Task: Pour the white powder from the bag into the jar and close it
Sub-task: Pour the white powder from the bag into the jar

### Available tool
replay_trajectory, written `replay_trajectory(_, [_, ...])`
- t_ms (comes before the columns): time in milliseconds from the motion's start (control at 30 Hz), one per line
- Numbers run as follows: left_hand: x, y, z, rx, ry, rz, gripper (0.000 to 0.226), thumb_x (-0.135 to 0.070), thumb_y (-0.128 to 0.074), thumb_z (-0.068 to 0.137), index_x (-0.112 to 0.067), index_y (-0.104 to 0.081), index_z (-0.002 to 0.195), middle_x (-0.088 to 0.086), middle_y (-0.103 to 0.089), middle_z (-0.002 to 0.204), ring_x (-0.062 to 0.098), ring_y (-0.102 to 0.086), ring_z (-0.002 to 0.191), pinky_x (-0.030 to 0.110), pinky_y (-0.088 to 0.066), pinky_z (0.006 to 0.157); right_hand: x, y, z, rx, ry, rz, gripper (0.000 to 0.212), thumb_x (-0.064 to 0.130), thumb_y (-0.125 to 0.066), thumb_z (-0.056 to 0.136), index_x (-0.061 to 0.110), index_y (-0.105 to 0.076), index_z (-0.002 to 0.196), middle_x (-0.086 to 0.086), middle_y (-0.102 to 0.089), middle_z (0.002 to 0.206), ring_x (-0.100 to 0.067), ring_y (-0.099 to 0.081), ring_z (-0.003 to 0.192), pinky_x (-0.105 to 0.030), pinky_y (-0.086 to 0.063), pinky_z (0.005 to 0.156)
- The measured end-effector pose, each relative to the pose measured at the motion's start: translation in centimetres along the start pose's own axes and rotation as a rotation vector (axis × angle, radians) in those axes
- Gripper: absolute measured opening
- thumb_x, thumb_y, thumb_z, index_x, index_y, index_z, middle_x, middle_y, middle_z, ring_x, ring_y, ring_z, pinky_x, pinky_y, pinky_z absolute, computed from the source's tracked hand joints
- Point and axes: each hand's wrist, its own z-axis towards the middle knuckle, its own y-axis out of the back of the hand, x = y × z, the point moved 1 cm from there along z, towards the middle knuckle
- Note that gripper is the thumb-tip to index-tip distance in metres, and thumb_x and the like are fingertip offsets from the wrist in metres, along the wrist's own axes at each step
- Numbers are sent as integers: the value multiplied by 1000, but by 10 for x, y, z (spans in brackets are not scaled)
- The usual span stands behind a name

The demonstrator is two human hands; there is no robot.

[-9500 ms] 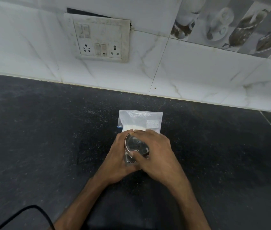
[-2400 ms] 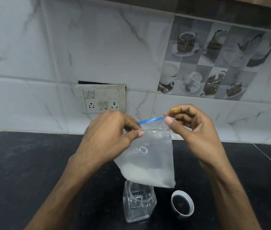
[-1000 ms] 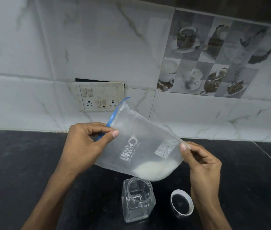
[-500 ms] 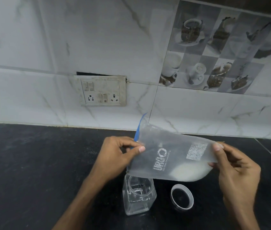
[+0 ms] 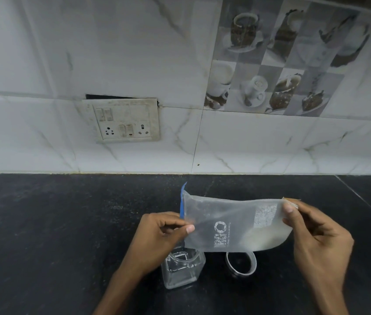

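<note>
Head view: left hand (image 5: 157,237) pinches the bag (image 5: 232,226) at its blue-zip mouth; right hand (image 5: 316,237) pinches its bottom corner; bag held sideways above open jar (image 5: 183,268) and lid (image 5: 241,262) on countertop (image 5: 54,223)

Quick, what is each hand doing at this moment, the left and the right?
The left hand pinches the bag near its blue zip end.
The right hand pinches the bag's bottom end.

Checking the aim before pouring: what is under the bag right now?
An open jar and, right of it, the lid, both on the counter. The bag hides the lid's far rim; the left hand covers part of the jar.
</note>
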Motion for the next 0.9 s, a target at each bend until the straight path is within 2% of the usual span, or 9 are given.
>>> replay_trajectory(67, [3, 1, -3, -12, 9, -20, 10, -12, -78, 81, -21, -82, 80, -5, -78, 81, 8, -74, 75, 22, -57, 68, 0, -5, -4, -9, 21, 2, 15, 16, -73, 87, 25, -75, 98, 19, -75, 101, -10, -74, 90, -22, -58, 85])
replay_trajectory(200, [8, 5, -4, -67, 18, -49, 14, -10, -78, 80, -23, -82, 79, -3, -79, 82, 12, -75, 76, 28, -60, 71, 1, -18, -8, -9, 47, 19, 16, 14, -73, 86, 24, -75, 98, 18, -74, 104, -4, -72, 93, -17, -55, 84])
replay_trajectory(300, [9, 8, -5, -107, 25, -81, 9, -16, -77, 78, -23, -82, 81, -3, -79, 83, 13, -75, 79, 25, -59, 73, 0, -23, -8, -34, 63, 46, 16, 14, -73, 86, 23, -75, 99, 15, -75, 103, -4, -72, 93, -15, -54, 84])
replay_trajectory(433, [11, 8, -7, -108, 12, -71, 13, -8, -77, 81, -20, -82, 83, -4, -79, 84, 10, -75, 79, 20, -57, 72, -1, -27, -9, -25, 76, 29, 18, 20, -72, 85, 17, -77, 102, 9, -76, 101, -7, -73, 93, -17, -55, 85])
replay_trajectory(567, [11, 9, -8, -117, 0, -72, 14, -9, -77, 81, -22, -82, 84, -6, -79, 85, 9, -75, 79, 19, -57, 72, 0, -26, -9, -27, 78, 35, 15, 18, -73, 85, 27, -75, 96, 12, -75, 104, -2, -72, 92, -13, -52, 83])
replay_trajectory(733, [11, 9, -9, -125, 3, -92, 11, -13, -76, 80, -21, -82, 85, -5, -79, 85, 9, -75, 79, 19, -58, 71, 1, -25, -10, -17, 80, 23, 17, 15, -73, 85, 28, -74, 95, 19, -74, 101, 0, -71, 91, -13, -54, 83])
replay_trajectory(900, [12, 7, -10, -141, -5, -116, 16, -5, -75, 81, -19, -82, 83, -4, -79, 83, 9, -75, 78, 18, -57, 69, 11, -23, -11, 3, 124, 38, 18, 15, -73, 84, 27, -74, 97, 23, -75, 96, -2, -71, 92, -13, -52, 82])
